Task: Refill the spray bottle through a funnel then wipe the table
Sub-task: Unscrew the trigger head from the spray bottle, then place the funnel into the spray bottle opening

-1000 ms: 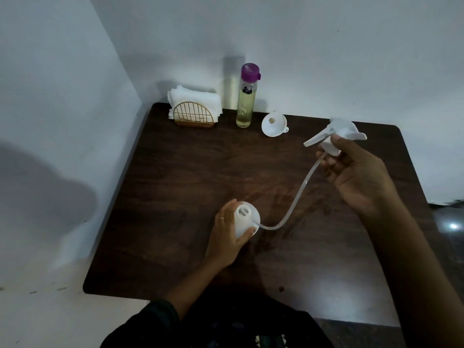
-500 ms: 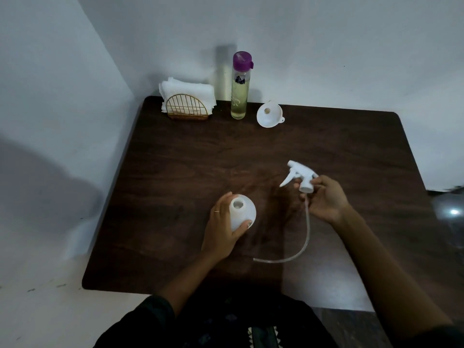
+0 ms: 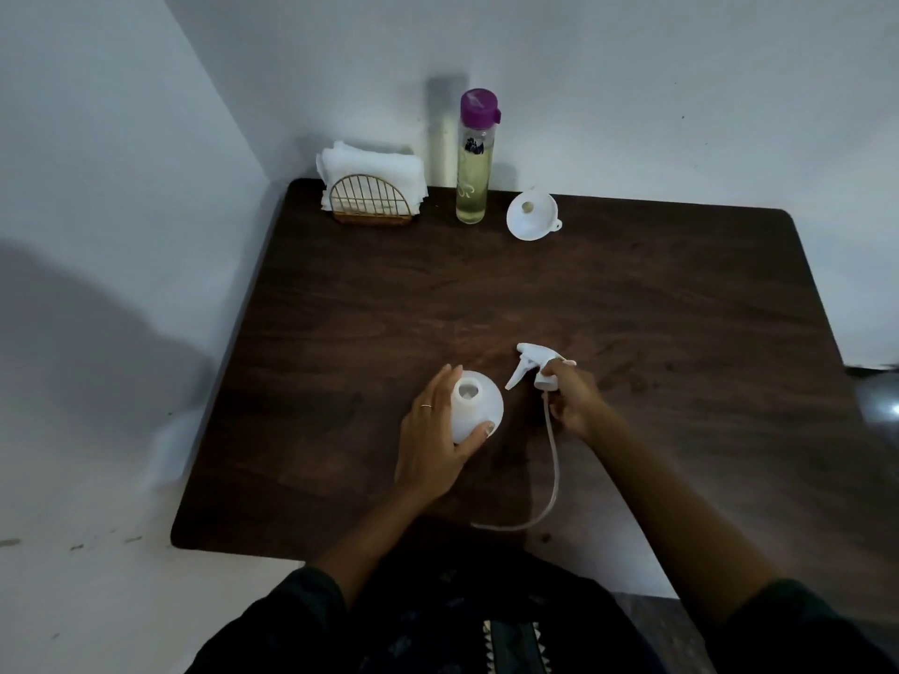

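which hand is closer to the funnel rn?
Right. The right hand, gripping the spray head, is below the funnel and slightly right of it. The left hand, holding the bottle, sits lower and further left.

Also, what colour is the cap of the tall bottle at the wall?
Purple cap, seen in the head view.

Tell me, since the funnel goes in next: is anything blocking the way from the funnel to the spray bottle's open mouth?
Nothing visible does. The funnel lies at the back of the table, and bare tabletop runs to the spray bottle. The bottle's mouth is uncovered; the left hand grips its side, and the right hand holds the spray head to the right.
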`<state>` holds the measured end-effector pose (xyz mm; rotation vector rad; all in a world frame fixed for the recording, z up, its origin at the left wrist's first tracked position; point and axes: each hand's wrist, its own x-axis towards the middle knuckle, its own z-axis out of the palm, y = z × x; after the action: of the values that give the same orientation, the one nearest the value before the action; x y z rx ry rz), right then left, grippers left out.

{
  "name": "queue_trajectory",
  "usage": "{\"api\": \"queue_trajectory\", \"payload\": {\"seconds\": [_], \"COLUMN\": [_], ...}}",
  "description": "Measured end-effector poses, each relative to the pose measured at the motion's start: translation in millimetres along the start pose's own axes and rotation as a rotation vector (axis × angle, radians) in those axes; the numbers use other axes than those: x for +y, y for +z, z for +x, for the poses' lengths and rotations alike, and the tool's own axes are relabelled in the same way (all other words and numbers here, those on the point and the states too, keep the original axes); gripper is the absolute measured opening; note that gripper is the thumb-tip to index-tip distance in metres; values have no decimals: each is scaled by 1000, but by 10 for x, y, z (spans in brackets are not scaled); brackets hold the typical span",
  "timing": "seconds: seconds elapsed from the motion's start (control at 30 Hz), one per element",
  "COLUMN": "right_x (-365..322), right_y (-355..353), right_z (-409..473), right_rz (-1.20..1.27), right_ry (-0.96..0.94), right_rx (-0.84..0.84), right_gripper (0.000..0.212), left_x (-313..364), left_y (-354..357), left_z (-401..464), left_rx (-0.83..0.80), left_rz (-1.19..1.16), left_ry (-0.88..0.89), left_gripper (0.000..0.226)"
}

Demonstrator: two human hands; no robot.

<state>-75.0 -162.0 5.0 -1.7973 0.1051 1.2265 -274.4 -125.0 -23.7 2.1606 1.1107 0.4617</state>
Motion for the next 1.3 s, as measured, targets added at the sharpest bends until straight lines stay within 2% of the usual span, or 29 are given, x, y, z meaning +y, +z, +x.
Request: {"api": "queue_trajectory", "payload": {"seconds": [0.2,0.37,0.5,0.63,0.77,0.87,0.97,1.1,1.3], "right_x": [123,167,153,111,-99,-352,-651,-1069,-1457], "right_y": [-65,-84,-117,-160,-151,-83,20,198,448], "right_z": [54,78,100,255,419,582,758,1015,1459], "right_rz": [-34,-4,42,67,-58,-156,-258,-376,-387], "right_ry": [-112,-84,-94,-223,-359,-432,-466,-485,-472], "right_rx": [1,39,215,477,527,475,412,328,237], "right_gripper": [8,19,6,15,23,25,32,44,70], "left_x": [-23,-64,-104,-190,-275,-300,-174,132,373], "left_y": [1,-36,-144,-257,-319,-321,-282,-145,287], "left_z": [4,15,53,159,417,817,1372,2135,2908], "left_rx": [-21,-44,32,191,315,219,26,-176,-267], "left_rz": [21,-1,-73,-155,-237,-263,-388,-426,-491], "left_ry": [-33,-40,-35,-85,-274,-383,-472,-449,-423], "left_gripper": [84,79,66,48,32,26,36,47,64]}}
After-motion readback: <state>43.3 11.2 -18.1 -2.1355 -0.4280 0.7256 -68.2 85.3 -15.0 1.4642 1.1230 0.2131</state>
